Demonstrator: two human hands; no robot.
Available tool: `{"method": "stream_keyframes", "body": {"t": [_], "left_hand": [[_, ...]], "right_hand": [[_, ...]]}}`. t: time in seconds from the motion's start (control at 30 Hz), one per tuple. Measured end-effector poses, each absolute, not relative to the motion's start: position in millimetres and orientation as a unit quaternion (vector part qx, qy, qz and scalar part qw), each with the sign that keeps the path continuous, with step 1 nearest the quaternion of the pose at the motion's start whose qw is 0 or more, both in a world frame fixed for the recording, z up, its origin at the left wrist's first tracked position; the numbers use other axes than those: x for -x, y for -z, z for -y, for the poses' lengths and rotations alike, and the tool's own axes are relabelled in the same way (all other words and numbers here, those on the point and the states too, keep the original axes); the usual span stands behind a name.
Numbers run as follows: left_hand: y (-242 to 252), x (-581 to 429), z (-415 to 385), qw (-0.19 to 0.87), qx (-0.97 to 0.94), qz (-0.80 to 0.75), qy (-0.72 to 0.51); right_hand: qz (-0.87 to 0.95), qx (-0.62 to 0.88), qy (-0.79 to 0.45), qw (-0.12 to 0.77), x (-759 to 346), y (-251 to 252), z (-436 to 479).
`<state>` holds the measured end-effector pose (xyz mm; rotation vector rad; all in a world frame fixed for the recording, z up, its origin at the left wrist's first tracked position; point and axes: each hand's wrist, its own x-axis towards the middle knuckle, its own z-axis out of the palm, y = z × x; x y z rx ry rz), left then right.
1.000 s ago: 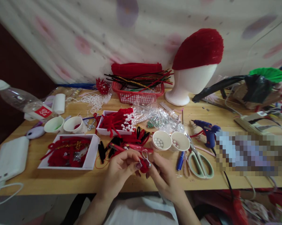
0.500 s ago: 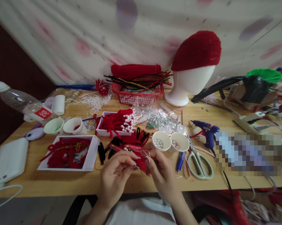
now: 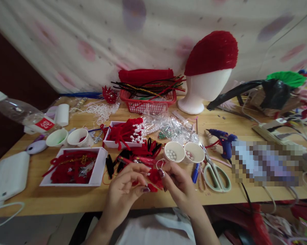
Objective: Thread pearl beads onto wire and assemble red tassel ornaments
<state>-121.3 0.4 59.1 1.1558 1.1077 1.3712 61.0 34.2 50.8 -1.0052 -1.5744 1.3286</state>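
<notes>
Above the front of the table, a small red fuzzy chenille piece is between my two hands. My right hand pinches it by its right side, and a thin whitish loop stands up at those fingertips. On the other side, my left hand has its fingers curled round the piece's left edge, thumb low and index finger high. Just behind lie red and black chenille stems. Paper cups of white beads and of red and white beads stand beyond my right hand.
Left is a white box of red pieces; behind, a box of pearl-tipped red stems. Scissors, a blue marker and a glue gun lie right. A foam head and red basket stand at the back.
The red piece between my hands is more exposed, and the whitish loop stands higher. My left thumb has moved down, away from the index finger. The view has shifted slightly.
</notes>
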Motion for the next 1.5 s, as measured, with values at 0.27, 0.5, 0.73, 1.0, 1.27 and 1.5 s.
{"method": "stream_keyframes", "body": {"t": [0.27,0.5,0.73,1.0,1.27,1.5], "left_hand": [[-70,120,-6,0.595,-0.386,-0.483,-0.514],[-72,116,-13,0.604,-0.378,-0.511,-0.481],[-70,112,-16,0.566,-0.357,-0.537,-0.513],[-65,113,-10,0.514,-0.415,-0.481,-0.577],[-59,120,-7,0.521,-0.436,-0.416,-0.605],[-52,119,-6,0.626,-0.337,-0.393,-0.583]], "right_hand": [[0.62,0.392,-0.552,0.397,-60,-49,-32],[0.635,0.399,-0.539,0.384,-59,-50,-34],[0.612,0.402,-0.566,0.379,-58,-54,-34],[0.569,0.393,-0.624,0.363,-59,-50,-35],[0.553,0.351,-0.662,0.364,-67,-55,-33],[0.578,0.375,-0.626,0.366,-66,-54,-29]]}}
